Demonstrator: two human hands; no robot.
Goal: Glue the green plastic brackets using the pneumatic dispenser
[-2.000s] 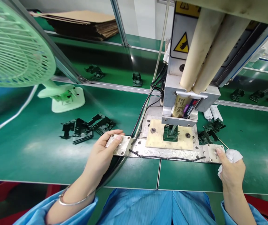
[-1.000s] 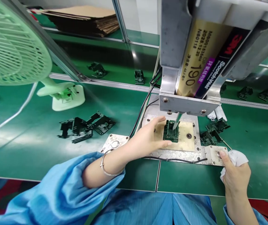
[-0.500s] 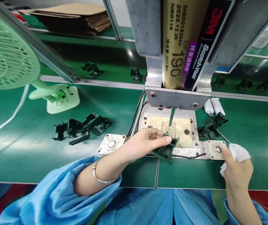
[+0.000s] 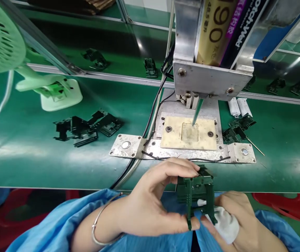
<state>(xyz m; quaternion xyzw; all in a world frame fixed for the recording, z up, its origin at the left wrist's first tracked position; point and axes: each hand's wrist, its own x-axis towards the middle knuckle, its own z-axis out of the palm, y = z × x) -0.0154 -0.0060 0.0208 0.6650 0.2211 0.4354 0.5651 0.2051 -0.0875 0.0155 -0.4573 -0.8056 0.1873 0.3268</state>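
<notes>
Between thumb and fingers, my left hand (image 4: 152,199) grips a dark green plastic frame part (image 4: 199,189) in front of the bench edge, tilted so its open side shows. My right hand (image 4: 241,220) is closed on a white cloth (image 4: 226,224), pressed up to the part's right side; some of the cloth shows through the frame's opening. Beyond the hands sits a cream fixture block (image 4: 165,140) with a shallow square recess. A greenish dispensing nozzle (image 4: 197,112) points down at that recess from the metal holder (image 4: 210,78) of an adhesive cartridge (image 4: 213,38).
Several green parts (image 4: 81,129) lie left on the bench, others (image 4: 236,129) right beside a thin stick (image 4: 256,147) and white pieces (image 4: 240,106). Round buttons (image 4: 126,145) flank the fixture. Cables (image 4: 150,129) run past its left side. A green fan (image 4: 3,38) stands at left.
My left hand has drawn the green part from the fixture towards my body. My right hand has come in from the right with the cloth, up to the part. The view has shifted.
</notes>
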